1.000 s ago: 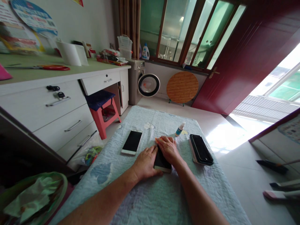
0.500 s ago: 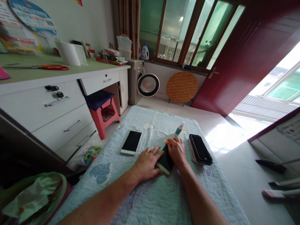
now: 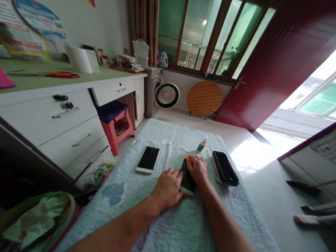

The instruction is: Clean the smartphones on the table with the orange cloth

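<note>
A smartphone (image 3: pixel 187 180) with a dark screen and pale lower edge lies on the quilted cloth. My left hand (image 3: pixel 168 187) grips its left side, fingers bent along the edge and thumb near the bottom corner. Pressed on the upper right of the screen, my right hand (image 3: pixel 198 170) is closed on a small orange cloth (image 3: pixel 188 159), mostly hidden under the fingers. Just beyond stands a small spray bottle (image 3: pixel 202 145) with a white cap. A white smartphone (image 3: pixel 148 159) lies face up to the left; a stack of phones (image 3: pixel 225 168) is to the right.
The pale blue quilted cloth (image 3: pixel 126 217) covers the table. Left are a white desk (image 3: pixel 110 85), a red stool (image 3: pixel 112 134) and a bin (image 3: pixel 70 199). Behind are a washing machine (image 3: pixel 152 94) with its door ajar and a round wooden board (image 3: pixel 204 98).
My left hand has drawn its fingers in closer on the phone's left edge. The phone has turned slightly and shifted right. A bit more of the orange cloth shows under my right hand.
</note>
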The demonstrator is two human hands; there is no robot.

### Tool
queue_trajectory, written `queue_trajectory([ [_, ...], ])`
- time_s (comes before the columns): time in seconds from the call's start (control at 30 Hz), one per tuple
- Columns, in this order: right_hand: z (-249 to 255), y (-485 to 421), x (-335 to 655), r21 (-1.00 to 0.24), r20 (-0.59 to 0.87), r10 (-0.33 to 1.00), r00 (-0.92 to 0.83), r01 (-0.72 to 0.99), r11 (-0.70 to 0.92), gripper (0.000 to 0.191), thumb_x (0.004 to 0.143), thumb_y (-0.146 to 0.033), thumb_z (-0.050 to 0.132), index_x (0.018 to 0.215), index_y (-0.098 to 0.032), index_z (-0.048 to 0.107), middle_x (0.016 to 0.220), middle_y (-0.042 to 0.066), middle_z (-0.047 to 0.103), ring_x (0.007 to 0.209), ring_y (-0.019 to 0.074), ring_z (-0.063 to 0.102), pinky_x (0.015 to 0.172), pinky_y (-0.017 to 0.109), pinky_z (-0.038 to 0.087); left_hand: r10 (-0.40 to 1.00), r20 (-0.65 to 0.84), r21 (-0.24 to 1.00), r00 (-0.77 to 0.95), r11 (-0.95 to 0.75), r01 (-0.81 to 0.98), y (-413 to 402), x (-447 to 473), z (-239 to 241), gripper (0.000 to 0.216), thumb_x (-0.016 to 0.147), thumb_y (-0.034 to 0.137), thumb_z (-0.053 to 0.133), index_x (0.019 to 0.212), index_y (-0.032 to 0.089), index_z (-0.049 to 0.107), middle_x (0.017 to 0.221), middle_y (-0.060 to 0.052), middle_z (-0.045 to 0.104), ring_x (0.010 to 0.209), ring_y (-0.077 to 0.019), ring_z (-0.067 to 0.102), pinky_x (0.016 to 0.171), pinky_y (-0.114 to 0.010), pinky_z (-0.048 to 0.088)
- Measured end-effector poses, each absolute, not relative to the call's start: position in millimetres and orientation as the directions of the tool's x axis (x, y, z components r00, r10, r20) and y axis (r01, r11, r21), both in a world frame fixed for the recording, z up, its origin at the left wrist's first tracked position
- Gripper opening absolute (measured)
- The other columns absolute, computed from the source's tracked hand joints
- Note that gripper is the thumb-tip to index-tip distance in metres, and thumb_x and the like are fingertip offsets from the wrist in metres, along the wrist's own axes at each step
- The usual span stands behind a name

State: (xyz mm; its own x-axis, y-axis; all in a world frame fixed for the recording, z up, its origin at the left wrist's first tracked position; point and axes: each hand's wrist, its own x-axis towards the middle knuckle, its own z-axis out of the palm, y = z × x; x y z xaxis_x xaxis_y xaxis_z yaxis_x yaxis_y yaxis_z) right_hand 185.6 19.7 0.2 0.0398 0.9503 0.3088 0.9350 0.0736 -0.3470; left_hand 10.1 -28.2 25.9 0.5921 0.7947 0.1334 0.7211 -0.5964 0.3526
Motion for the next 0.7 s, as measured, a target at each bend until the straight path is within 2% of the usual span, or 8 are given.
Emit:
queue_trajectory([
  [0.17, 2, 20, 172, -0.336, 0.331, 0.94, -0.08, 0.921, 0.197, 0.022, 0.093, -0.025, 0.049, 0.099, -0.026, 0.071, 0.103, 0.004, 0.065, 0.098, 0.0201, 0.049, 0.086, 0.032, 0.032, 0.806, 0.16, 0.326, 0.57, -0.588, 0.74, -30, 10, 23, 0.059, 0.077, 0.052, 0.065, 0.122, 0.014, 0.056, 0.126, -0.014, 0.057, 0.107, -0.0328, 0.05, 0.094, -0.047, 0.041],
  [0.4, 11, 17, 172, -0.361, 0.253, 0.943, -0.217, 0.883, 0.3, 0.021, 0.09, -0.021, 0.053, 0.091, -0.025, 0.074, 0.09, 0.004, 0.06, 0.088, 0.0171, 0.051, 0.08, 0.029, 0.037, 0.821, 0.157, 0.415, 0.548, -0.559, 0.718, -26, 8, 22, 0.062, 0.072, 0.053, 0.071, 0.122, 0.019, 0.056, 0.124, -0.01, 0.058, 0.108, -0.0312, 0.052, 0.095, -0.044, 0.042],
  [0.57, 16, 11, 174, -0.416, 0.239, 0.915, -0.325, 0.818, 0.399, 0.022, 0.089, -0.019, 0.054, 0.091, -0.025, 0.075, 0.089, 0.003, 0.06, 0.087, 0.0148, 0.053, 0.083, 0.028, 0.039, 0.748, 0.166, 0.405, 0.642, -0.646, 0.647, -25, 8, 24, 0.037, 0.08, 0.045, 0.067, 0.108, 0.022, 0.063, 0.116, -0.007, 0.062, 0.108, -0.029, 0.053, 0.091, -0.042, 0.042],
  [0.7, 14, 15, 174, -0.399, 0.256, 0.928, -0.271, 0.844, 0.357, 0.02, 0.09, -0.021, 0.054, 0.089, -0.024, 0.074, 0.087, 0.003, 0.058, 0.085, 0.0147, 0.052, 0.083, 0.027, 0.039, 0.74, 0.163, 0.388, 0.653, -0.656, 0.647, -27, 9, 27, 0.032, 0.081, 0.046, 0.066, 0.101, 0.021, 0.065, 0.104, -0.006, 0.065, 0.101, -0.0276, 0.055, 0.089, -0.042, 0.043],
])
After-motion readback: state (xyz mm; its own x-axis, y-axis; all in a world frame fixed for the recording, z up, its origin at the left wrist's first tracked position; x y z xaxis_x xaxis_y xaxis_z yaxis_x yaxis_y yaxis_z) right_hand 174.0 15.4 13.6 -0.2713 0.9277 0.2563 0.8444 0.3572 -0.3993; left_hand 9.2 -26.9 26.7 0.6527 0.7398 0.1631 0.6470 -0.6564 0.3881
